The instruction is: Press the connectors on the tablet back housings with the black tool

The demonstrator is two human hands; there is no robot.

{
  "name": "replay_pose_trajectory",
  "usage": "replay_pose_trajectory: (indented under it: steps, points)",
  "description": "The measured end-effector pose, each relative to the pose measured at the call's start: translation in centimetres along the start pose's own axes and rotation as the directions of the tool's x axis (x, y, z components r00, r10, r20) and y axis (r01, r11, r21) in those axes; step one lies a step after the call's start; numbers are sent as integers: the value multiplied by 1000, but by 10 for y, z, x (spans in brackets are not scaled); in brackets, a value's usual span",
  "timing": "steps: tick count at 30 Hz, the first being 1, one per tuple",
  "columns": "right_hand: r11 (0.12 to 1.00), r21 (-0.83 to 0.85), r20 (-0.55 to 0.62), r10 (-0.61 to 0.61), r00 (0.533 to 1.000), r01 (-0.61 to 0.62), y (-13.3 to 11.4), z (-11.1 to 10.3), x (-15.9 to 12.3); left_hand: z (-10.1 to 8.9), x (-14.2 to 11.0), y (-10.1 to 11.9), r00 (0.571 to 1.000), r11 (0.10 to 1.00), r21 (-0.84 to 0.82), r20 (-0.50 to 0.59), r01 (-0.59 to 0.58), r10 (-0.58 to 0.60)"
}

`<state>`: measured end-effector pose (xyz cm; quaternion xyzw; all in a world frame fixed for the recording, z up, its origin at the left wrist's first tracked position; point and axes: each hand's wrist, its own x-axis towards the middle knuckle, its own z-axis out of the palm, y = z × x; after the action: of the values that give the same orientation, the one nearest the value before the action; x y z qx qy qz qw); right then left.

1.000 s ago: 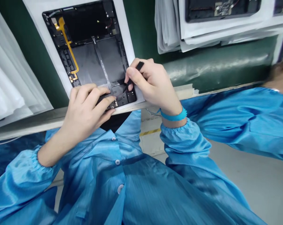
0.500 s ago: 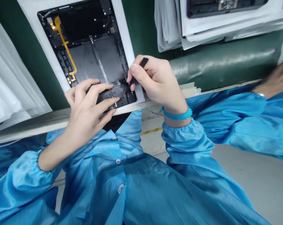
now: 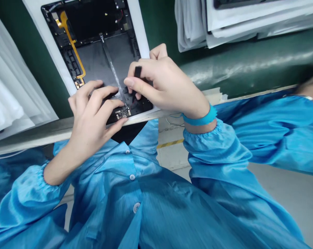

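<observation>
This was an electronics workshop: an opened tablet [image 3: 96, 60] lay under the left hand [image 3: 89, 112], a blue strap [image 3: 202, 118] circled the right wrist [image 3: 198, 107], and a co-worker's blue sleeve [image 3: 281, 128] showed beyond.

The person has one left hand [image 3: 90, 114], one right hand [image 3: 161, 83], one wristband [image 3: 201, 118] and three buttons [image 3: 132, 177]; there are one opened tablet [image 3: 92, 64], one orange flex cable [image 3: 73, 43], one grey ribbon cable [image 3: 113, 68], one circuit board [image 3: 123, 113] and one black tool [image 3: 138, 72].

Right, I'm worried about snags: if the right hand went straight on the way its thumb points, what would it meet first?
Probably the grey ribbon, though depth is unclear and the right hand may pass above it.
</observation>
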<state>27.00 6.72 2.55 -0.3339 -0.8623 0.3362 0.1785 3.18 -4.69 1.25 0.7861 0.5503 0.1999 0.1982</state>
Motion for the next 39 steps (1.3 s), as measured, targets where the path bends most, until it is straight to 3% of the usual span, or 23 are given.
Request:
replay_pose_trajectory:
  steps: [8,14,17,20,23,25,29,34,39]
  points:
    - [1000,-2,69,-31,997,31,-1,-3,4,6,0,-2,997,998,-32,-36,-63,61]
    - [972,231,-68,-17,998,33,12,3,5,9,-1,-6,993,993,0,-20,-115,115]
    - [982,169,29,-91,995,85,15,-2,8,8,-2,-6,987,987,39,-10,-158,158]
    - [996,64,61,-72,996,68,10,-10,7,6,-2,-5,991,990,32,16,-136,136]
    - [999,-35,-26,-23,999,22,0,-13,-3,6,-3,-4,990,990,29,31,-139,138]
    - [997,-71,-164,11,986,-23,-7,-11,-15,6,-3,-5,989,988,44,27,-149,148]
    - [997,5,-444,71,893,-78,-16,3,-43,7,-5,-5,986,983,67,30,-169,167]
    - [997,16,-492,70,868,-71,-10,24,-57,7,-9,-7,983,984,62,89,-169,163]
    - [995,-88,-463,-72,884,35,0,30,-50,15,-12,-11,949,935,207,-66,-289,308]
